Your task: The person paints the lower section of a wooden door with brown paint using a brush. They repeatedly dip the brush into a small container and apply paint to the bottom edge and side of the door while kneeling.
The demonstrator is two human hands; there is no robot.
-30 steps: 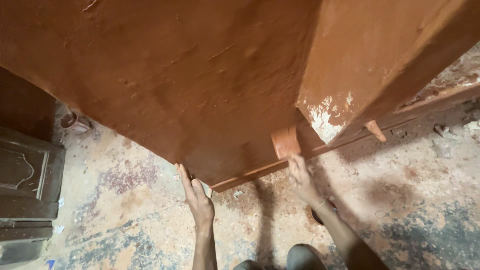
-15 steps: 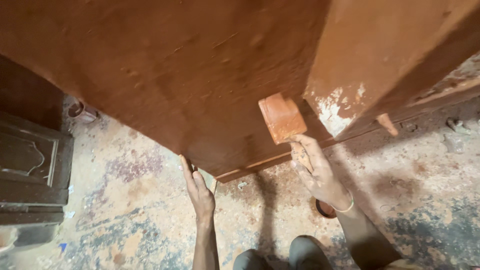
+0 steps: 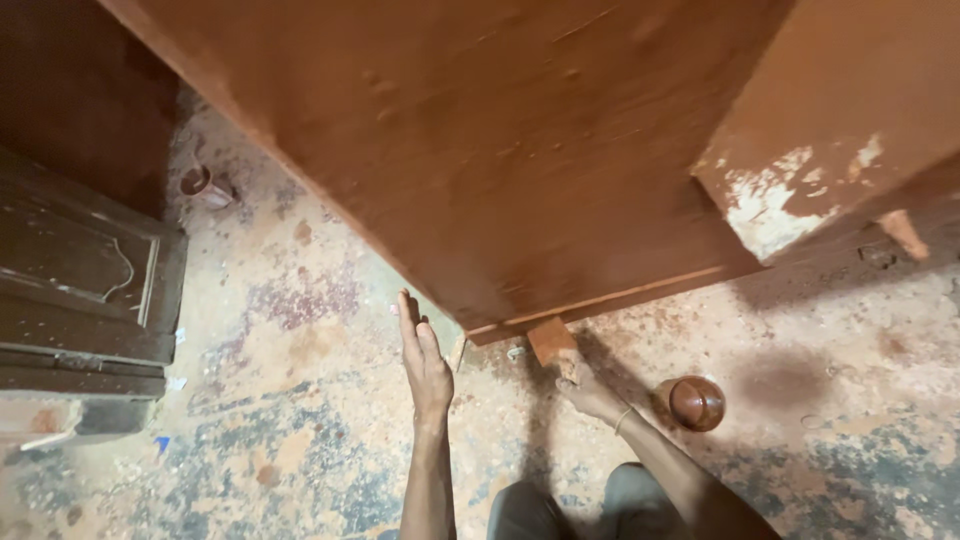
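A large reddish-brown wooden cabinet (image 3: pixel 540 130) fills the upper part of the view, its bottom edge lifted just off the floor. My left hand (image 3: pixel 424 362) is flat and upright, fingers together, resting beside the cabinet's lower left corner. My right hand (image 3: pixel 587 388) reaches low to the floor and grips a small brown wooden block (image 3: pixel 551 340) that sits at the cabinet's bottom edge. A second panel (image 3: pixel 840 120) with chipped white patches sticks out on the right.
A small round brown bowl (image 3: pixel 696 402) sits on the stained concrete floor (image 3: pixel 300 400) right of my wrist. A dark carved wooden door panel (image 3: pixel 80 290) lies at left. A small cup-like object (image 3: pixel 198 184) rests at upper left. My knees show at the bottom.
My right hand has brought the wooden block down from in front of the cabinet to the floor at its bottom edge. My left hand has stayed by the corner.
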